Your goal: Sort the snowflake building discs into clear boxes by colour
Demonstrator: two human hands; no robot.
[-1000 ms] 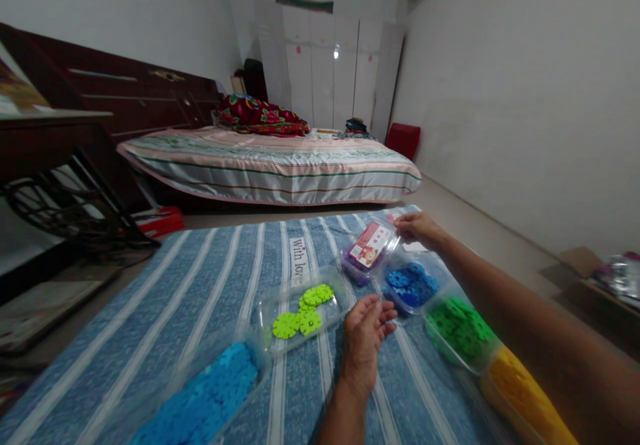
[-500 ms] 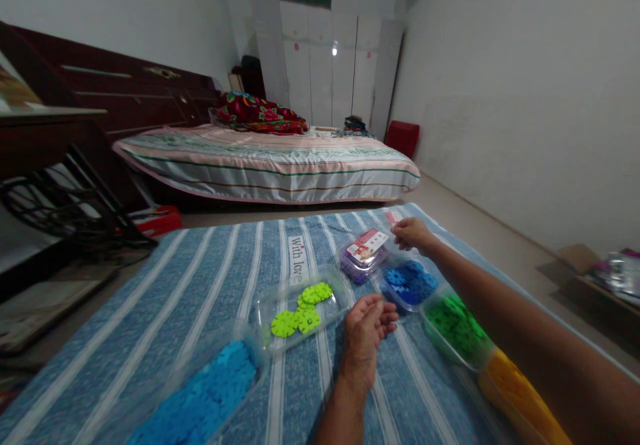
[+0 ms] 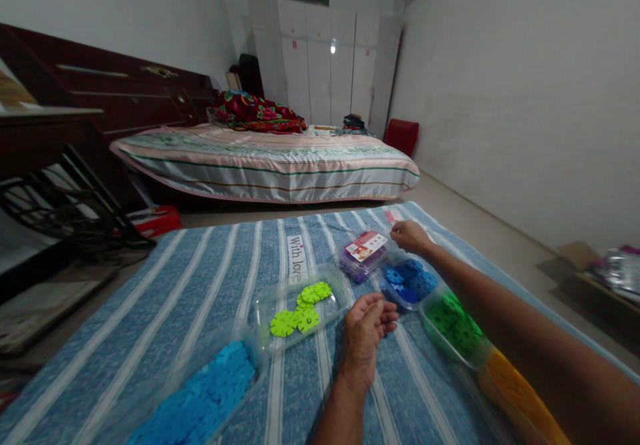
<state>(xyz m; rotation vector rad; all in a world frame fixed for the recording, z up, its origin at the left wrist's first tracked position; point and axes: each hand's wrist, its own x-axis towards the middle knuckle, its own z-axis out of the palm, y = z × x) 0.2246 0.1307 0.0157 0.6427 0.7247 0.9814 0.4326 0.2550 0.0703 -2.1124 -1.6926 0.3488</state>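
My right hand [image 3: 411, 237] is closed in a pinch at the edge of a clear plastic lid with a pink-and-white label [image 3: 394, 215], behind the tub of dark blue notched discs [image 3: 413, 279]. My left hand [image 3: 369, 325] hovers over the cloth with its fingers loosely curled and apart, holding nothing. It is between the clear tray [image 3: 280, 348] with several lime-yellow discs [image 3: 307, 318] and the dark blue tub. A shut clear box of purple pieces [image 3: 364, 255] with a label on top stands behind the left hand.
A tub of light blue pieces [image 3: 205, 391] stands at front left. Tubs of green discs [image 3: 455, 321] and orange pieces [image 3: 520, 391] are at right, partly under my right forearm. The striped blue cloth [image 3: 235, 268] covers the table. Beyond is a bed [image 3: 280, 165].
Both hands stay almost in place; the right hand has barely shifted at the lid. The view has moved very slightly. The tubs and discs stay where they were.
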